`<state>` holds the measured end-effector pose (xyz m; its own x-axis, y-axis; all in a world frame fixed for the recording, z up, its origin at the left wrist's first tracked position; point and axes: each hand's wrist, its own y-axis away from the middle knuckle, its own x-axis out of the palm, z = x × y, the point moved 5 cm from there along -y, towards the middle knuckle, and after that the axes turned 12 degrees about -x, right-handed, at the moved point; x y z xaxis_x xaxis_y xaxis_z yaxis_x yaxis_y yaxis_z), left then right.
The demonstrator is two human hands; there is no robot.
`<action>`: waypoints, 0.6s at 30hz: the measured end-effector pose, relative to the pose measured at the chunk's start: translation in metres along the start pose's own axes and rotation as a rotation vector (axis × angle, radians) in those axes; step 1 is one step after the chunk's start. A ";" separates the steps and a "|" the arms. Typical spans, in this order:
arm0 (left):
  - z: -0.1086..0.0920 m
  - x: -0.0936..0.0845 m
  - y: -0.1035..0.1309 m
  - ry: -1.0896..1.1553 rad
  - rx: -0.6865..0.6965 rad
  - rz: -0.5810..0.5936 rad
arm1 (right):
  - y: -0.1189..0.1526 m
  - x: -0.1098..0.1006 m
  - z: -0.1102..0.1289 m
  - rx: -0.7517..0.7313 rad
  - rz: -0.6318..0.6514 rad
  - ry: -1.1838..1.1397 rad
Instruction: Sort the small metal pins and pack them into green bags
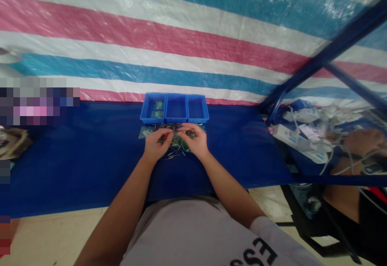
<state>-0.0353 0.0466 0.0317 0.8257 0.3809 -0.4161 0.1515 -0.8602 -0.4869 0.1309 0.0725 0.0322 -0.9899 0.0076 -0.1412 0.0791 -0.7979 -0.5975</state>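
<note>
Both hands are over a pile of thin metal pieces and green bits [175, 151] on the blue table [115, 153]. My left hand [157, 143] has thumb and fingertips pinched together at the pile's left side. Close beside it, my right hand [195, 140] is also pinched, its fingertips almost meeting the left ones. Whatever lies between the fingertips is too small to name. Just beyond the hands stand three joined blue bins: the left bin [145, 111] holds small greenish packets, while the middle bin [176, 119] and right bin [198, 120] show bare floors.
A striped plastic sheet [181, 44] hangs behind the table. At the right are a blue metal frame [302, 70], a white power strip [298, 143] with cables, and another person's arm [344, 169]. A brown basket-like object [18, 141] sits at the far left.
</note>
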 end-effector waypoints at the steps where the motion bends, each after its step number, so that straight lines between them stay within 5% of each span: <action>1: 0.001 -0.001 0.000 -0.003 -0.007 -0.023 | -0.001 -0.001 0.001 -0.010 0.000 0.024; 7: 0.001 -0.008 0.001 0.032 0.008 -0.065 | -0.004 -0.006 0.004 -0.096 -0.021 0.138; 18: -0.007 -0.009 -0.001 0.021 0.070 -0.131 | -0.003 -0.003 0.012 -0.129 0.021 -0.010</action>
<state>-0.0391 0.0412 0.0413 0.8127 0.4807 -0.3293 0.2212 -0.7774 -0.5888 0.1324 0.0679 0.0444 -0.9889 -0.0150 -0.1478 0.1141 -0.7135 -0.6913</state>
